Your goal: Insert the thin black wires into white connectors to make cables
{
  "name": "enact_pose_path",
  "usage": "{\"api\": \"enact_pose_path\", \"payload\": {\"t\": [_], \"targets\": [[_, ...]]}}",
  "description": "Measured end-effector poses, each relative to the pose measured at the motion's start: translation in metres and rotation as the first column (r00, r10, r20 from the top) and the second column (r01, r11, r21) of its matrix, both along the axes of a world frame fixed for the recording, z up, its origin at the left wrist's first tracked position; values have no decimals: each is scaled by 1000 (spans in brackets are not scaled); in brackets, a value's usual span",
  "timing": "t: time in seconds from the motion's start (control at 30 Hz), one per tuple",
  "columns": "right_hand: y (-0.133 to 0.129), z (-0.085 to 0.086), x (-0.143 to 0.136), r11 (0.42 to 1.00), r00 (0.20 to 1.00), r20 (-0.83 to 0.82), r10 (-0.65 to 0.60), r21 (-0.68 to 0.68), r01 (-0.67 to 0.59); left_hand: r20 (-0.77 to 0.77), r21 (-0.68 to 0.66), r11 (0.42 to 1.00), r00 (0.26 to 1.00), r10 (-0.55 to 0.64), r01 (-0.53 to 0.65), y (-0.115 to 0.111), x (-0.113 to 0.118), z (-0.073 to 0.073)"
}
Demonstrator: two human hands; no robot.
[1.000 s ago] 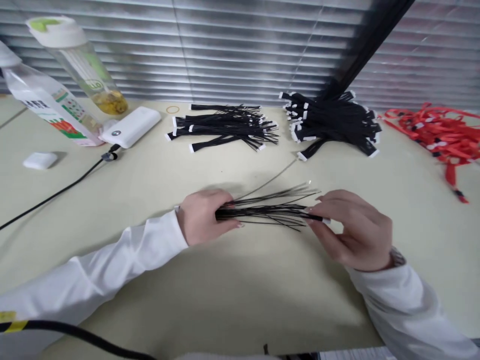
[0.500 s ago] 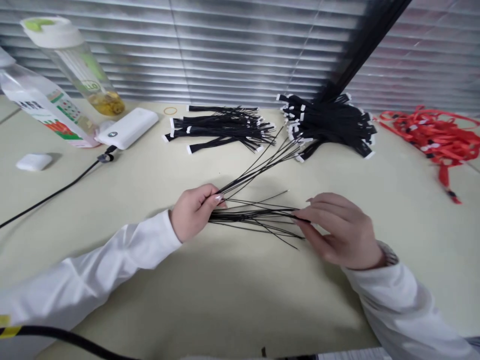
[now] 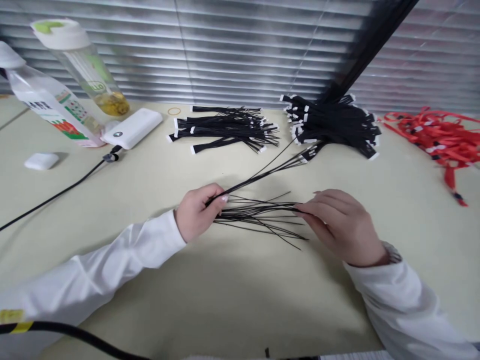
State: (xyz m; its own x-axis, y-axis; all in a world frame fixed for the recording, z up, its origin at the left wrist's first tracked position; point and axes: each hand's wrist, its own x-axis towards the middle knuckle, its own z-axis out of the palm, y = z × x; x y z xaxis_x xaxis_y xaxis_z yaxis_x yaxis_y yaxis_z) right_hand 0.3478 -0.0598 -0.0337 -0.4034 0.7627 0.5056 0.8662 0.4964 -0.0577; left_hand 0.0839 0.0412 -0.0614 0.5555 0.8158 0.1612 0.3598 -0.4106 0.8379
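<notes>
My left hand [image 3: 200, 210] is closed around thin black wires [image 3: 258, 176], with the thumb pressed on top. One group of these wires slants up and right towards a white connector end near the dark pile. Below it, a looser fan of black wires [image 3: 255, 214] spreads rightward over the table. My right hand [image 3: 341, 222] pinches some of the fan's strands between thumb and fingers; its fingertips partly hide the ends. Beyond the hands lie black cables with white connectors [image 3: 225, 130], and a thicker pile of such cables [image 3: 333, 125] to their right.
A tangle of red lanyards [image 3: 438, 135] lies at the far right. On the left stand a drink bottle [image 3: 52, 105] and a clear tumbler [image 3: 90, 75], beside a white power bank [image 3: 133, 127] with a black cord and a small white case [image 3: 41, 160]. Window blinds [image 3: 232, 50] rise behind.
The upper wires have drawn together into a tighter bundle. My right hand still pinches the lower strands, a little higher up. The whole view has shifted slightly.
</notes>
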Motion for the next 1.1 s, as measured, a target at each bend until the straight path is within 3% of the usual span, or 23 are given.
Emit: {"api": "enact_pose_path", "payload": {"t": [0.2,0.4,0.53,0.67,0.83,0.93,1.0,1.1], "targets": [[0,0,1,999,997,71,-15,-43,18,278,-97,971,931,236,-218,6,-1,-11],[0,-2,4,997,992,123,-12,-69,20,406,-260,953,878,255,-157,7,-3,-12],[1,-1,7,998,996,93,4,-66,2,562,-364,914,740,368,-179,11,-2,-11],[1,-1,11,993,998,55,36,-117,-29,654,-482,872,628,421,-83,14,-3,-3],[1,2,12,995,997,-61,45,-92,-50,646,-602,798,600,472,20,14,-5,7],[1,2,13,995,987,-155,41,-87,-55,635,-647,762,564,528,15,15,-5,9],[2,0,14,993,984,-172,40,-100,-58,636,-648,761,559,533,12,15,-5,8],[5,-4,16,996,989,-141,41,-76,-52,638,-608,793,614,464,33,15,-5,5]]}}
